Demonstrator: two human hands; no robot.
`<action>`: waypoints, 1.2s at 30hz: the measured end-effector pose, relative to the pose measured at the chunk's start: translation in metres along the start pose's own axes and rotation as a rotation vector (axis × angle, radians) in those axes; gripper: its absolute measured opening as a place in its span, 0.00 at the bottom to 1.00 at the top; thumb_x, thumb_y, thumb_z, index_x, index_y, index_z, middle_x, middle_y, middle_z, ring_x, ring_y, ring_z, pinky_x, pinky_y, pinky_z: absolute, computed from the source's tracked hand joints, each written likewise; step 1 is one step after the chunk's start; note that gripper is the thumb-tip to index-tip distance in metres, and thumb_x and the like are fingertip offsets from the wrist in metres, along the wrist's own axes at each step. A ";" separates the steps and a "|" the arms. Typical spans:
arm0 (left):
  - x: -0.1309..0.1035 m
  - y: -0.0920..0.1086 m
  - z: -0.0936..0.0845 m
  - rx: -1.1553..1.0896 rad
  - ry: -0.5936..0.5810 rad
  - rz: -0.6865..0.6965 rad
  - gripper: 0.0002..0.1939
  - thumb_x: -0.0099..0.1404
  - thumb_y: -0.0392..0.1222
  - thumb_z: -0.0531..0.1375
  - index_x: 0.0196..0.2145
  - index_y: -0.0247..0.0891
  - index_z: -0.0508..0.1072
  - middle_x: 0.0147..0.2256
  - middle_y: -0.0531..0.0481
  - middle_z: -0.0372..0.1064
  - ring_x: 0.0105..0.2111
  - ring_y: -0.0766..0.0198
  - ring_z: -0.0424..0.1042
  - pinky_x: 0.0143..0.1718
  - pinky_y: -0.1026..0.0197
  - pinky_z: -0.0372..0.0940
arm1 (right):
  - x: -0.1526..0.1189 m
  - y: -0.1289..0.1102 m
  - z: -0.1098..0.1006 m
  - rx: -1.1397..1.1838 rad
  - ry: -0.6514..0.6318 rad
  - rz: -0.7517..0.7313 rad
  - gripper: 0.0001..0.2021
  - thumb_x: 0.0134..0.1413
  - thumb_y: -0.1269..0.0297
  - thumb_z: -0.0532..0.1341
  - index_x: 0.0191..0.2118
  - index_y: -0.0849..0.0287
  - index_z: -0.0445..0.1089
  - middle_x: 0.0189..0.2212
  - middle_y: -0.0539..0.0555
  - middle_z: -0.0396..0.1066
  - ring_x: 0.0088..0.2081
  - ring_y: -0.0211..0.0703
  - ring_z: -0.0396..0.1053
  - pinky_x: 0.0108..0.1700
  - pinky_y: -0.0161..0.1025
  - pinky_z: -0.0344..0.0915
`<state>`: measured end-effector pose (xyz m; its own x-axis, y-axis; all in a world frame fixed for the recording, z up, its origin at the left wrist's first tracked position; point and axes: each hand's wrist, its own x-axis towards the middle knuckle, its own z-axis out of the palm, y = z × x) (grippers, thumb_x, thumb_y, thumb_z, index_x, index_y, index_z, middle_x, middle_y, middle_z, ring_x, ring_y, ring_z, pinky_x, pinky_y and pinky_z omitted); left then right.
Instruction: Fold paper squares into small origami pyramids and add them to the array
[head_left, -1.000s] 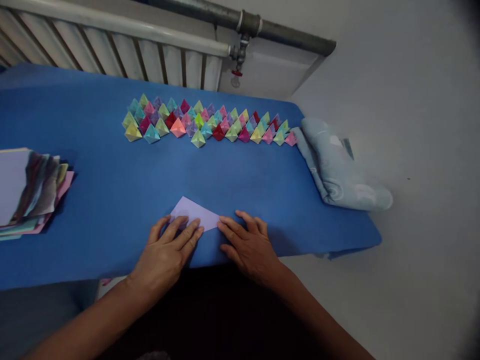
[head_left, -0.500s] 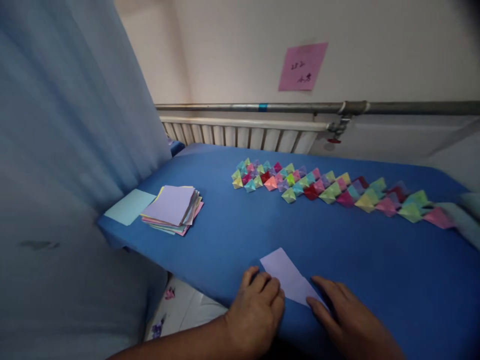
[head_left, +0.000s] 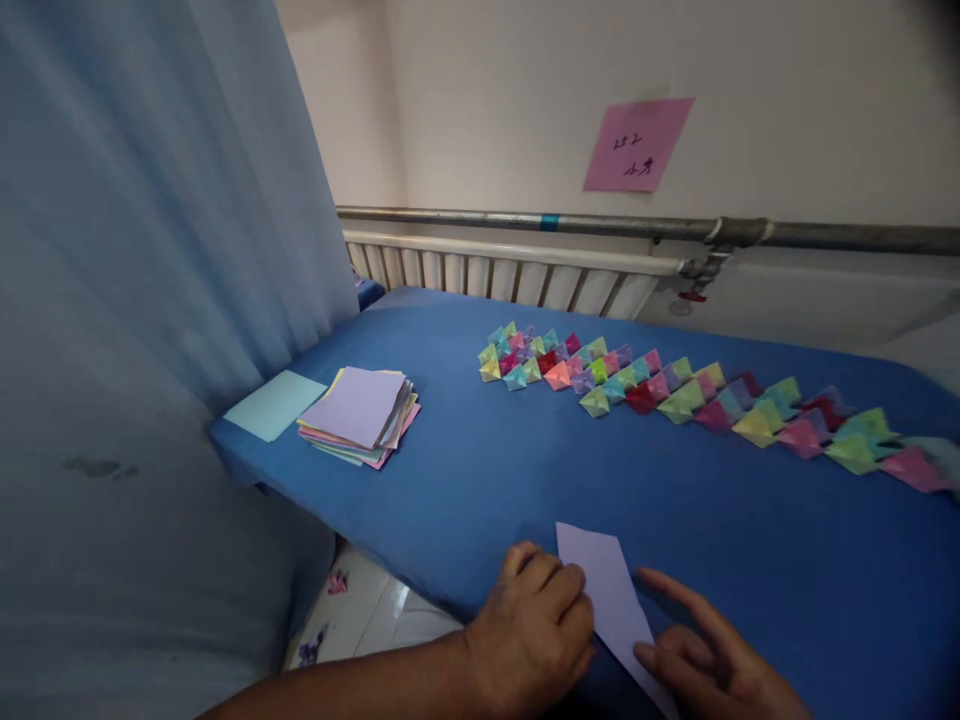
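Note:
A folded lavender sheet of paper (head_left: 611, 590) lies at the near side of the blue-covered table (head_left: 480, 470), its long side slanting down toward me. My left hand (head_left: 536, 625) has its fingers curled and pressed onto the paper's left edge. On the other side is my right hand (head_left: 712, 650), thumb against the right edge and index finger stretched out off the paper. The paper's lower end runs out of the picture.
Coloured square sheets (head_left: 356, 410) are stacked at the left beside a pale green sheet (head_left: 276, 405). Rows of small folded paper pieces (head_left: 637, 375) stretch along the back to the right. A blue curtain (head_left: 150, 300) hangs at left; a radiator (head_left: 502, 275) stands behind.
The lavender paper has turned clockwise, pointing more steeply toward me. My right index finger has lifted away from its edge. The whole view has shifted slightly left.

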<state>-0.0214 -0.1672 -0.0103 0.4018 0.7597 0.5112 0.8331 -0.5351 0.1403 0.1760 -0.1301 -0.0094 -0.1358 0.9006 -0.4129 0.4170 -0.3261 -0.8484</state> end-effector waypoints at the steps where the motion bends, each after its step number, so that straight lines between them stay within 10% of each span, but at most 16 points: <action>1: 0.002 0.001 0.002 -0.001 0.013 0.021 0.06 0.68 0.40 0.57 0.35 0.36 0.69 0.38 0.49 0.71 0.38 0.61 0.67 0.44 0.54 0.58 | -0.002 -0.002 0.003 0.067 0.004 0.015 0.35 0.42 0.49 0.62 0.58 0.57 0.61 0.17 0.42 0.58 0.18 0.37 0.59 0.22 0.34 0.54; 8: 0.006 -0.003 -0.003 -0.141 0.070 0.096 0.09 0.71 0.37 0.52 0.37 0.36 0.71 0.32 0.49 0.71 0.31 0.62 0.65 0.34 0.57 0.56 | -0.024 -0.028 0.002 0.201 -0.129 0.006 0.31 0.46 0.53 0.64 0.56 0.58 0.62 0.18 0.42 0.59 0.19 0.35 0.56 0.23 0.33 0.53; 15: -0.003 -0.037 -0.019 -0.611 0.134 -0.148 0.12 0.68 0.29 0.53 0.42 0.42 0.71 0.38 0.50 0.74 0.42 0.62 0.72 0.44 0.57 0.65 | -0.022 -0.012 -0.014 -0.011 0.229 -0.377 0.17 0.50 0.65 0.61 0.48 0.55 0.70 0.39 0.55 0.71 0.36 0.41 0.69 0.40 0.41 0.68; 26: -0.002 -0.040 -0.033 -0.955 0.020 -0.336 0.09 0.64 0.34 0.60 0.39 0.46 0.76 0.40 0.53 0.76 0.42 0.63 0.74 0.46 0.60 0.66 | -0.017 -0.013 -0.006 -0.318 0.092 -0.792 0.23 0.55 0.70 0.62 0.57 0.50 0.64 0.54 0.57 0.67 0.57 0.50 0.63 0.56 0.53 0.63; 36: 0.046 -0.053 -0.019 -1.306 -0.497 -0.796 0.19 0.55 0.44 0.65 0.44 0.38 0.73 0.32 0.52 0.74 0.31 0.64 0.72 0.35 0.61 0.66 | -0.027 -0.028 0.004 -0.084 -0.126 -0.379 0.24 0.57 0.70 0.57 0.60 0.52 0.62 0.30 0.47 0.70 0.29 0.36 0.66 0.34 0.35 0.65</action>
<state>-0.0539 -0.1111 0.0223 0.3407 0.8848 -0.3179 0.1069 0.2995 0.9481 0.1646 -0.1459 0.0245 -0.4009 0.9085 -0.1183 0.3880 0.0513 -0.9202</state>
